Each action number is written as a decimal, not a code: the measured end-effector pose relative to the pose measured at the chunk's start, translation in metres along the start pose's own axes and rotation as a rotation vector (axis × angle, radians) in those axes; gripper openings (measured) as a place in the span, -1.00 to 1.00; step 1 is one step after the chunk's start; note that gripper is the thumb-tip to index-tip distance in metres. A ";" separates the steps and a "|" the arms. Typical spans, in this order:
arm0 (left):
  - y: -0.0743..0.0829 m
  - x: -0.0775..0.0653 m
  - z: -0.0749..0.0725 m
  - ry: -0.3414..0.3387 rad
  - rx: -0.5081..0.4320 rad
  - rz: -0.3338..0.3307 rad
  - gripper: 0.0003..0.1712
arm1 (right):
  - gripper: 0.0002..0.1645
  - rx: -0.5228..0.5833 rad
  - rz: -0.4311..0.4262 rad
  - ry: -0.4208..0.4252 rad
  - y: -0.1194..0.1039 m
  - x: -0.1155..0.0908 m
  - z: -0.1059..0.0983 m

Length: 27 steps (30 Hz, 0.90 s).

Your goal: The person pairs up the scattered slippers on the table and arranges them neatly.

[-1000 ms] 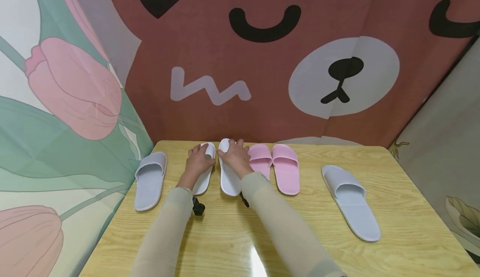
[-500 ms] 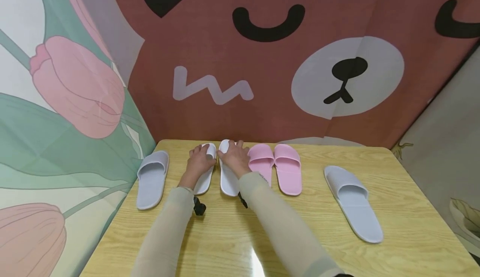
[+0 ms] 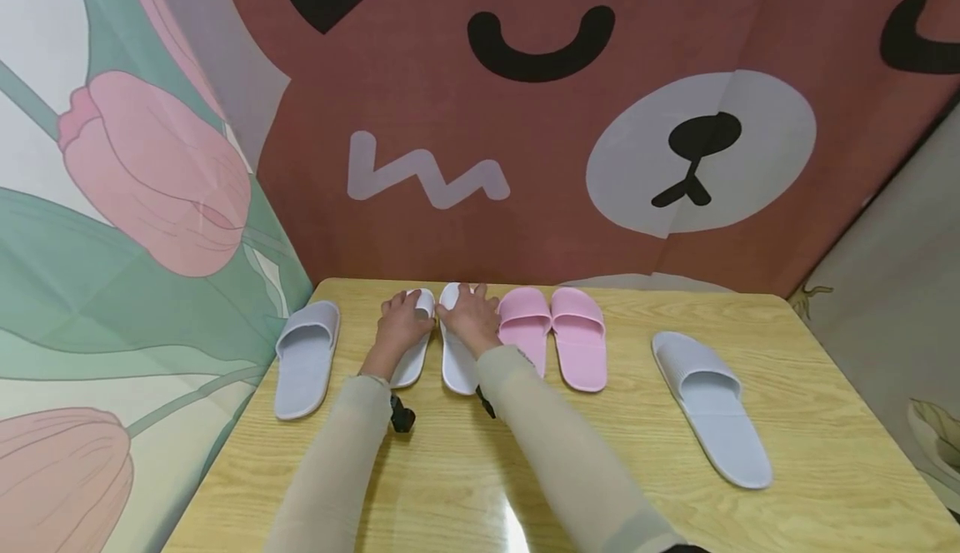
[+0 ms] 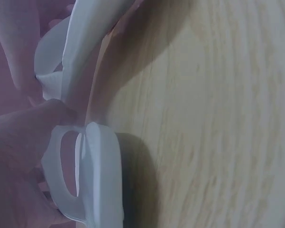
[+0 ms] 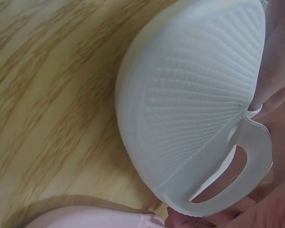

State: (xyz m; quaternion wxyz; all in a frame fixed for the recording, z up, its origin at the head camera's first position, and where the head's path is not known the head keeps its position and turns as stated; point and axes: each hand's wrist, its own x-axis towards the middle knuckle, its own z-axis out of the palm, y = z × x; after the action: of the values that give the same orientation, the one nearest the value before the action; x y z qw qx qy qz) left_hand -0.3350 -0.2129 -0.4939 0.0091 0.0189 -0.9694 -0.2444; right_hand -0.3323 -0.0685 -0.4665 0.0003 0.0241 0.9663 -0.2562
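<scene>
The first white slipper (image 3: pixel 410 365) is held by the left hand (image 3: pixel 402 321), and the second white slipper (image 3: pixel 456 363) by the right hand (image 3: pixel 472 318); the fingers of each are curled over the slipper's front. The hands are close together but apart. The white slippers are placed near the far edge of the table (image 3: pixel 435 478), with twelve o'clock taken as toward the backdrop (image 3: pixel 540 241). Their toes are set near each other and their heels are spread slightly. Whether both soles are fully rested on the wood cannot be told.

At three o'clock from them, the inner pink slipper (image 3: pixel 527 335) and the outer pink slipper (image 3: pixel 580 341) are set closely side by side, so that pair may be judged finished. The white pair is judged nearly so, release not yet being made. The grey ones seem left to be dealt with: one pale grey slipper (image 3: pixel 305 361) is seen at nine o'clock, and another pale grey slipper (image 3: pixel 712 410), its toe pointed to eleven, between three and four o'clock.
</scene>
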 end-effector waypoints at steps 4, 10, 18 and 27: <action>0.000 0.001 0.001 0.008 0.005 0.007 -0.16 | -0.12 0.006 0.004 -0.009 -0.002 0.000 0.001; 0.002 -0.001 0.000 -0.002 0.004 -0.007 -0.16 | -0.13 -0.009 0.007 -0.016 -0.003 -0.001 0.001; 0.004 -0.003 0.001 0.008 0.001 -0.023 -0.18 | -0.13 -0.029 0.009 -0.002 -0.002 0.002 0.007; 0.006 -0.002 0.000 -0.027 0.023 -0.029 -0.14 | -0.14 -0.025 0.038 -0.020 -0.003 0.004 0.011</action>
State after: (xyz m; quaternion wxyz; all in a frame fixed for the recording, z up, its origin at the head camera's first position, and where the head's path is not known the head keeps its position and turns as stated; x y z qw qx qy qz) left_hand -0.3335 -0.2077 -0.4911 -0.0078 0.0296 -0.9719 -0.2335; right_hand -0.3362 -0.0765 -0.4740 0.0154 0.0398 0.9687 -0.2444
